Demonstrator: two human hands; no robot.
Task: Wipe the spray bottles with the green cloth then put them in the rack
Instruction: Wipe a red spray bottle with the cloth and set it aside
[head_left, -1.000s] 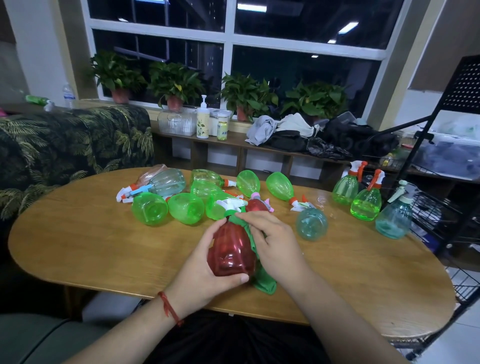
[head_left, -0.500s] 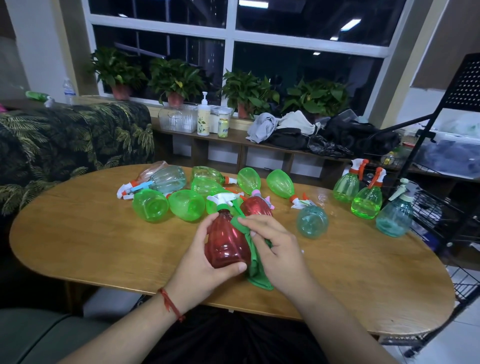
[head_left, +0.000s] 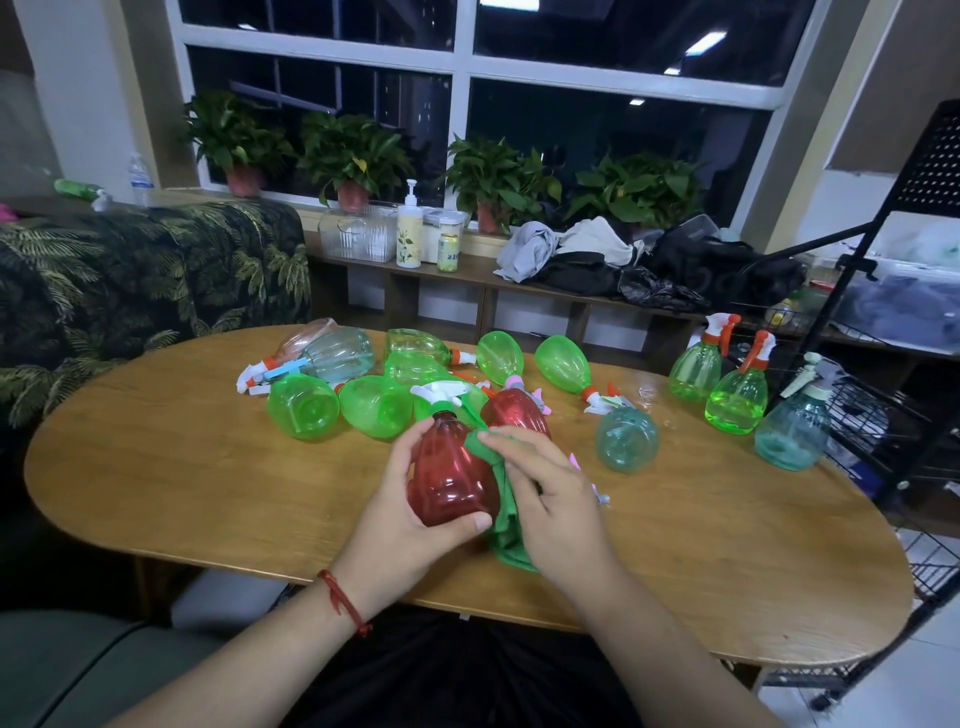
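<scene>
Left grip (head_left: 410, 514) is wrapped round the red spray bottle (head_left: 449, 478): thumb across the base, fingers up at the shoulder, bottle tilted with its white trigger head pointing away from the person. It sits over the near part of the wooden table (head_left: 208, 467); whether the base rests on the wood I cannot tell.

Right grip (head_left: 550, 499) is holding the green cloth (head_left: 506, 540) against the bottle's right flank. The forefinger lies along the top fold near the neck, the other fingers are curled over the fabric, and the tail of the cloth hangs out below the palm. So the bottle is sandwiched, left grip on one side, cloth and right grip touching it on the other.

Just behind lies a second red bottle (head_left: 517, 410), on its side, in with a heap of green bottles (head_left: 304, 410) sprawled across the middle of the table. A teal bottle (head_left: 626, 436) lies to the right of them.

Further right, three stand upright near the table's edge: two green ones (head_left: 737, 400) and a teal one (head_left: 795, 426), just beside the black wire rack (head_left: 930, 171). A red string bracelet (head_left: 340, 597) circles the left wrist.
</scene>
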